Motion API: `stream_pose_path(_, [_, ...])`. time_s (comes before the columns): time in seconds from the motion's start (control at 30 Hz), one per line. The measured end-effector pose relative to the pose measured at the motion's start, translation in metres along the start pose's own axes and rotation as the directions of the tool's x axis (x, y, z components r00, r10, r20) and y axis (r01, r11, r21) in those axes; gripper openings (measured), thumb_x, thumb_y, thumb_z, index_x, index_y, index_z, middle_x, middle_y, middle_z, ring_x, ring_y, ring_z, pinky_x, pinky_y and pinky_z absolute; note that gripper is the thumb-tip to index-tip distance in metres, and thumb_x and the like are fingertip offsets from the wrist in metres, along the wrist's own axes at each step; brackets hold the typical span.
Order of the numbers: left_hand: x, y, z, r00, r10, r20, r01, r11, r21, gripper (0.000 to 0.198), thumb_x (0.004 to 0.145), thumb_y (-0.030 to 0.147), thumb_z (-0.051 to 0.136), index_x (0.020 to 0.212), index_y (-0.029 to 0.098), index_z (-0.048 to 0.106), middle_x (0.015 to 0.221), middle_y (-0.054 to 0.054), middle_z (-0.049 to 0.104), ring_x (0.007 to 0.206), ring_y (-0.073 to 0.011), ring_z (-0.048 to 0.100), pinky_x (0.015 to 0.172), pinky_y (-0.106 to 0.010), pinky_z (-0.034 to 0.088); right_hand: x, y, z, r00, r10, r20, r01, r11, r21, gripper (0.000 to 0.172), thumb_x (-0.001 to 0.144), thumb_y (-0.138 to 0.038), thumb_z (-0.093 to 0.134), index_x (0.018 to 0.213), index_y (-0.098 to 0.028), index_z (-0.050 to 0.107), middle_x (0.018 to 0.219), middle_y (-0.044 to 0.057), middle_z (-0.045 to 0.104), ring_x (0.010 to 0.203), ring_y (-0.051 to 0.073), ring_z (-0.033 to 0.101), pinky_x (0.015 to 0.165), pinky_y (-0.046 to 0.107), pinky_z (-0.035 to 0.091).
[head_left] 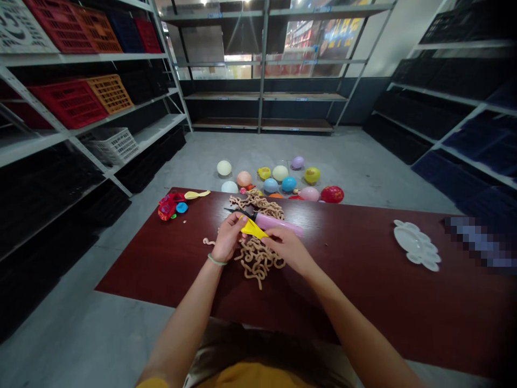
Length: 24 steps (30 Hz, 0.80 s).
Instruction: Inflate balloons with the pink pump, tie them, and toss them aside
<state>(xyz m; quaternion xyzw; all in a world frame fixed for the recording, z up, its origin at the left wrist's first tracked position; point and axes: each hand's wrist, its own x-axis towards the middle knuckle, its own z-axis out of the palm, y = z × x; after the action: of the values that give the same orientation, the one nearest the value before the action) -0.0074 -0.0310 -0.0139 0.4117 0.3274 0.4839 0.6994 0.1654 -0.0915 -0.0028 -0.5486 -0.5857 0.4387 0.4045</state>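
A limp yellow balloon is stretched between my two hands above the table. My left hand pinches its left end, and my right hand grips the other end with thumb and fingers. Just behind the balloon lies a pink pump with a black front end, partly covered by my hands. Curly beige strands are heaped on the table under and in front of my hands. Another pile of the same strands sits beyond the pump.
Uninflated balloons, including a red one and a pale yellow one, lie at the left of the dark red table. A white paint palette rests at right. Inflated balloons cover the floor behind. Shelves with crates stand around.
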Motion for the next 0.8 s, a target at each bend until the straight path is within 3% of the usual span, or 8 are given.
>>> stream_pose_path(0.1, [0.001,0.002,-0.001,0.998,0.015,-0.067,-0.020,0.996,-0.083,0.033,0.076,0.041,0.077,0.079,0.015,0.056,0.061,0.006,0.052,0.041,-0.0024,0.040,0.039,-0.014,0.034,-0.002,-0.009,-0.002,0.998,-0.029,-0.058,0.025,0.997,-0.072,0.025,0.086,-0.040,0.057,0.088,-0.018,0.069,0.076,0.000,0.066,0.066,0.015,0.056,0.061,0.027,0.042])
stream_pose_path(0.2, [0.004,0.004,-0.002,0.994,-0.027,-0.110,0.001,0.975,-0.223,0.032,0.076,0.039,0.078,0.083,0.015,0.059,0.063,0.006,0.053,0.044,-0.0026,0.043,0.041,-0.014,0.037,0.011,-0.031,-0.006,0.989,-0.135,-0.064,0.113,0.955,-0.273,0.021,0.090,-0.035,0.054,0.085,-0.019,0.067,0.073,-0.001,0.065,0.063,0.013,0.056,0.060,0.025,0.041])
stream_pose_path(0.33, [0.008,0.006,-0.005,0.977,-0.135,-0.166,0.060,0.917,-0.394,0.028,0.084,0.039,0.070,0.093,0.013,0.063,0.071,0.002,0.061,0.050,-0.0049,0.053,0.045,-0.015,0.044,0.054,-0.072,-0.004,0.960,-0.267,0.086,0.268,0.783,-0.562,0.014,0.091,-0.025,0.055,0.084,-0.019,0.066,0.078,0.001,0.067,0.069,0.014,0.058,0.064,0.026,0.038])
stream_pose_path(0.47, [0.011,0.009,-0.012,0.947,-0.261,-0.187,0.142,0.862,-0.487,0.041,0.096,0.049,0.049,0.093,0.012,0.066,0.072,-0.003,0.068,0.053,-0.0085,0.061,0.050,-0.019,0.052,0.100,-0.102,0.013,0.911,-0.336,0.239,0.405,0.622,-0.671,0.011,0.090,-0.017,0.056,0.086,-0.020,0.066,0.082,0.002,0.068,0.072,0.015,0.058,0.065,0.027,0.038])
stream_pose_path(0.63, [0.011,0.009,-0.022,0.917,-0.388,-0.094,0.307,0.835,-0.457,0.069,0.093,0.067,0.035,0.088,0.006,0.069,0.080,-0.016,0.074,0.059,-0.0155,0.068,0.054,-0.024,0.055,0.119,-0.108,0.038,0.843,-0.433,0.319,0.517,0.491,-0.701,0.010,0.091,-0.014,0.057,0.087,-0.020,0.063,0.090,0.004,0.064,0.084,0.018,0.057,0.072,0.029,0.041])
stream_pose_path(0.8, [0.011,0.014,-0.024,0.928,-0.364,-0.077,0.273,0.807,-0.524,0.079,0.088,0.076,0.027,0.083,0.008,0.068,0.082,-0.020,0.074,0.078,-0.0244,0.073,0.073,-0.035,0.059,0.102,-0.095,0.045,0.776,-0.535,0.333,0.570,0.371,-0.733,0.007,0.091,-0.014,0.057,0.089,-0.020,0.061,0.096,0.006,0.063,0.093,0.022,0.058,0.079,0.033,0.045])
